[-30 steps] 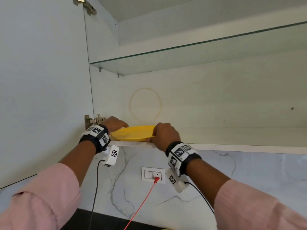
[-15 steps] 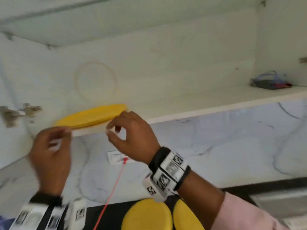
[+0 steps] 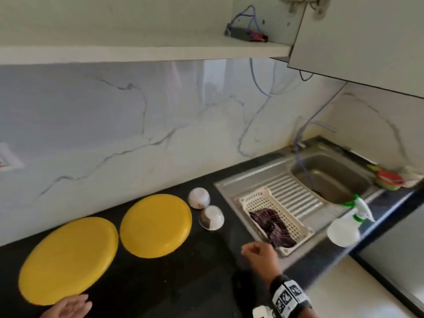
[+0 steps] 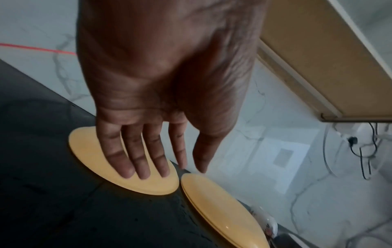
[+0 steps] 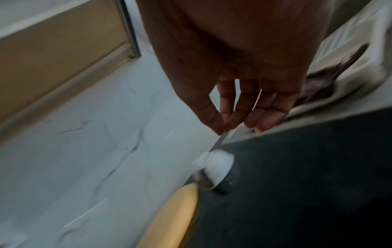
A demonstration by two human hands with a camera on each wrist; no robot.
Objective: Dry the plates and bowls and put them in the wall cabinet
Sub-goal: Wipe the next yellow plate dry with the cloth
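Two yellow plates face down on the black desk [image 3: 179, 278], side by side, rims nearly touching: left yellow plate [image 3: 68, 260] nearer the front edge, right yellow plate [image 3: 156, 224] closer to the marble backsplash [image 3: 137, 125]. Just right of them two small white bowls, also upside down: rear bowl [image 3: 199, 197] near the backsplash, front bowl [image 3: 211, 217] just in front of it, close together, contact not clear.

Left hand [image 3: 67, 306] low at the front edge of the desk, close to the left plate's near rim; in the left wrist view fingers [image 4: 144, 161] straight and spread above that plate, thumb apart, grip wide and holding nothing, contact with the plate not clear. Right hand [image 3: 260, 254] above the desk between the front bowl and the drainer basket [image 3: 259, 198], blurred; fingers [image 5: 265, 117] loosely curled with thumb near the fingertips, grip narrow and empty.

Cream perforated basket resting on the ribbed drainboard of the steel sink [image 3: 330, 173], with a dark striped cloth [image 3: 273, 226] lying inside it. White spray bottle [image 3: 346, 223] with green trigger standing on the sink's front rim. Scrub pads and sponges [image 3: 390, 179] at the far right of the sink.

Above, wall cabinet shelf [image 3: 142, 50] with a small tangle of wires and electronics [image 3: 246, 31] at its right end; open cabinet door [image 3: 362, 40] at upper right. Wall switch plate [image 3: 6, 160] at far left.
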